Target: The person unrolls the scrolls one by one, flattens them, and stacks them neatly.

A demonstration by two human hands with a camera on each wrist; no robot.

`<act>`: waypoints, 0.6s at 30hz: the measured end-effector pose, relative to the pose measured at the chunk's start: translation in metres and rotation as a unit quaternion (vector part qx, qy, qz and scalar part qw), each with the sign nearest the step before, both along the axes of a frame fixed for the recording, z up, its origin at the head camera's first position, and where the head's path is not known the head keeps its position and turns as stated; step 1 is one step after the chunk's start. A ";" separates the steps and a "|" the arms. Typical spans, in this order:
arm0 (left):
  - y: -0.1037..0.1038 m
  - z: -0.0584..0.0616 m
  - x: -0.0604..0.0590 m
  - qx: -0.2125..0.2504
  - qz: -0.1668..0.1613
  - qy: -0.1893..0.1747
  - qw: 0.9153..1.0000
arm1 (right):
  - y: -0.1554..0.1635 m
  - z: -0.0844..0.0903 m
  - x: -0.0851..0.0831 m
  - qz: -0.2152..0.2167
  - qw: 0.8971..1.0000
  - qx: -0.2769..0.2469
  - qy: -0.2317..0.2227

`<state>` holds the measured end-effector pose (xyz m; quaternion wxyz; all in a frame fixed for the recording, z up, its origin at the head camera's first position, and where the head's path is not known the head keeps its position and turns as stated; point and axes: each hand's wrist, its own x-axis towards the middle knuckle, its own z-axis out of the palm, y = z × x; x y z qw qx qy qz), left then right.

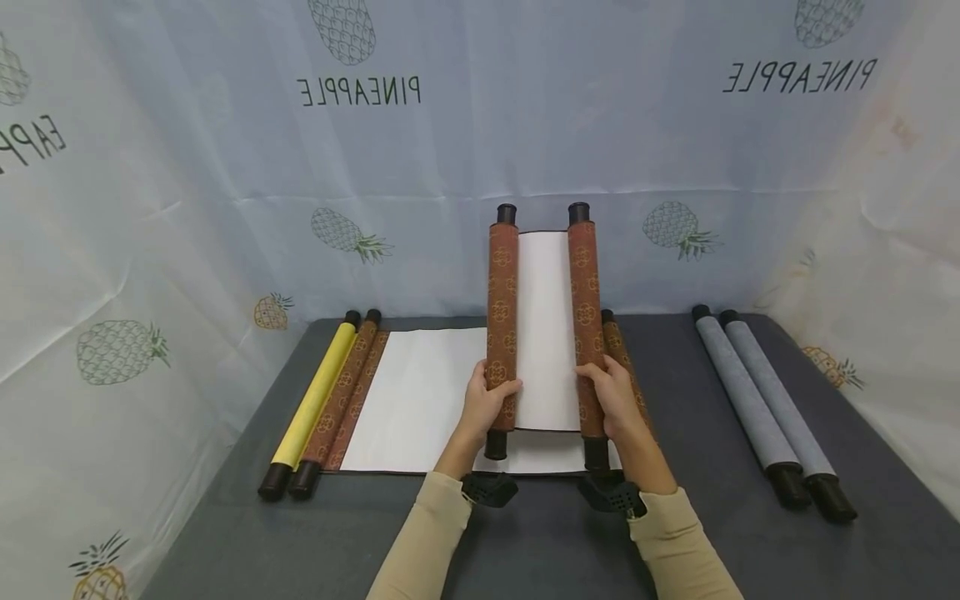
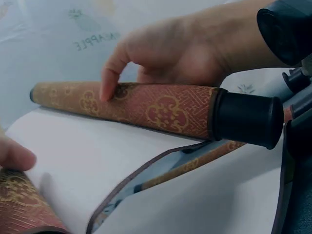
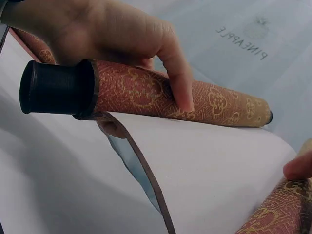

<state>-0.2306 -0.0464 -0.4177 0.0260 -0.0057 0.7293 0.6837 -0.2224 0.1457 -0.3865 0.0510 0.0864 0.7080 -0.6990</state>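
Both hands hold up a partly unrolled scroll [image 1: 543,333], its white sheet stretched between two brown rollers with a gold flower pattern and black end knobs. My left hand [image 1: 482,404] grips the left roller [image 1: 502,292] near its lower end, thumb across the front. Around the right roller [image 1: 583,292], my right hand [image 1: 613,400] has its fingers and thumb. In the wrist views the sheet sags in a curve between the rollers. Beneath it, a second brown scroll [image 1: 420,392] lies spread on the dark table [image 1: 360,533], its white sheet partly hidden by the held one.
Left of the spread scroll lie a yellow rolled scroll [image 1: 318,392] and a brown roller [image 1: 341,392], side by side. Two grey rolled scrolls [image 1: 742,392] [image 1: 783,400] lie at the right. A pineapple-print curtain [image 1: 465,125] hangs behind the table and along its sides.
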 end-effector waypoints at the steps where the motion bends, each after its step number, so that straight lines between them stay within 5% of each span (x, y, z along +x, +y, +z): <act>1: 0.001 -0.001 0.000 -0.001 0.009 0.003 1.000 | 0.000 0.000 0.000 -0.007 1.000 0.002 -0.001; 7: 0.003 -0.004 0.002 -0.019 0.035 0.021 0.999 | -0.001 -0.002 0.001 -0.023 0.999 0.033 -0.003; 18: -0.001 -0.001 0.003 -0.032 0.022 0.026 0.999 | 0.007 -0.006 -0.002 -0.031 0.996 0.087 0.002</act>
